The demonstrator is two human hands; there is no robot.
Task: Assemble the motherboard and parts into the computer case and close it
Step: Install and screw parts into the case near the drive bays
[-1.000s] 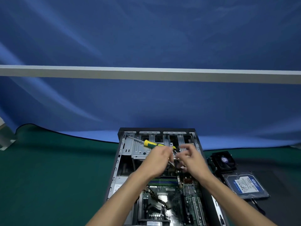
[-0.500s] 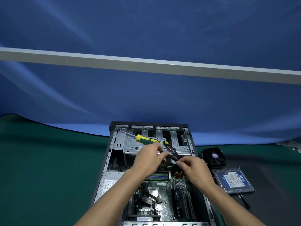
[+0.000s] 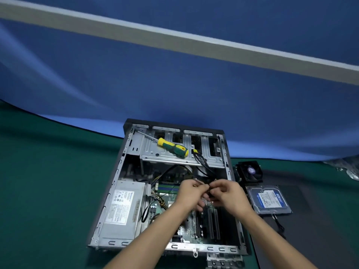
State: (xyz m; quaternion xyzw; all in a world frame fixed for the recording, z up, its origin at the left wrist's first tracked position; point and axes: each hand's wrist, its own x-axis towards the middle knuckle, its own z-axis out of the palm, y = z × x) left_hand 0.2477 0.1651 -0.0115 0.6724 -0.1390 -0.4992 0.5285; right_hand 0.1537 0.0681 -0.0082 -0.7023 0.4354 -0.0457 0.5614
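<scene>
over the motherboard [image 3: 191, 229], both hands apparently pinching

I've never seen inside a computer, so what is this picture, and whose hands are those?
The picture comes from a camera on a person's head, looking down at their own arms. The big metal box is an open computer case lying on a green table. Inside are a green circuit board and a grey power box. A yellow-and-green screwdriver rests on the case's metal shelf. Beside the case lie a small black fan and a blue-labelled hard drive. The left hand and right hand together pinch black cables over the board.
</scene>
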